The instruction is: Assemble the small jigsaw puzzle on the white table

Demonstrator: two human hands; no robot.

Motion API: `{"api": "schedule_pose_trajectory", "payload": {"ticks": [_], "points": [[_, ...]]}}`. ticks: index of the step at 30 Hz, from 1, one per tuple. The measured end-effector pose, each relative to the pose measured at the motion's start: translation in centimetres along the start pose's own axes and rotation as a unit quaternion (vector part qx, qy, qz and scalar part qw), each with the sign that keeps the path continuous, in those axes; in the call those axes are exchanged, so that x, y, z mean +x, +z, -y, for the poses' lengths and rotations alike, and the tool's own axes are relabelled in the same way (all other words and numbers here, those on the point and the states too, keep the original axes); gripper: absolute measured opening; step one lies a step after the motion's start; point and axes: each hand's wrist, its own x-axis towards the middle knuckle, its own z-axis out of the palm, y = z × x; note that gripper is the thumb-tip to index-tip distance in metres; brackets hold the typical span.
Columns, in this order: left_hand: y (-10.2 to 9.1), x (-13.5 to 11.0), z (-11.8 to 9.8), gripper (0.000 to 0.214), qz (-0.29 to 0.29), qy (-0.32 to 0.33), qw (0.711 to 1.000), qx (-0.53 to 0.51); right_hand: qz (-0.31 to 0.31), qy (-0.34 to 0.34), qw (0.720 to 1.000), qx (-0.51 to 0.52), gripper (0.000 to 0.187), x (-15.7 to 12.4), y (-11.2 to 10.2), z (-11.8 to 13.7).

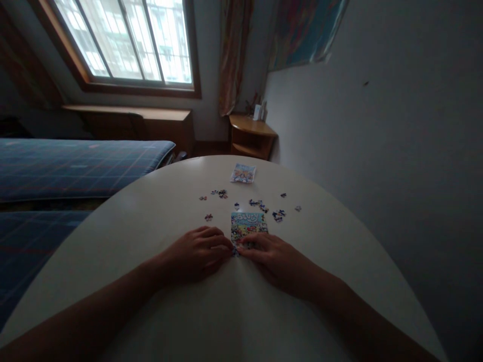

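On the white table in front of me lies a small, colourful jigsaw puzzle [249, 221], with large light lettering along its top edge. At its lower left corner there is a small puzzle piece [235, 252]. My left hand [199, 253] comes in from the left, its fingers closed in a pinch against that piece. From the right, my right hand [269, 256] covers the lower part of the puzzle, with thumb and forefinger closed at the same corner. The fingers partly hide the piece.
Several loose puzzle pieces [279, 215] are scattered beyond the puzzle, more of them [222, 193] to the left. A printed packet [243, 173] lies near the far edge of the round white table [158, 201]. A bed [83, 166] stands at left, a wall [396, 151] at right.
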Motion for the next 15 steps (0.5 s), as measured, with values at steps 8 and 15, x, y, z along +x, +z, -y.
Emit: {"api": "schedule_pose_trajectory", "payload": {"ticks": [8,15], "points": [[0.17,-0.19,0.23,0.015,-0.006,-0.001,1.0,0.007,0.024,-0.008,0.999,0.03,0.047,-0.16,0.08,-0.53],[0.32,-0.45,0.54,0.015,-0.003,-0.024,1.0,0.016,0.015,-0.015,0.999,0.046,0.048,-0.23,0.17,-0.78]]}}
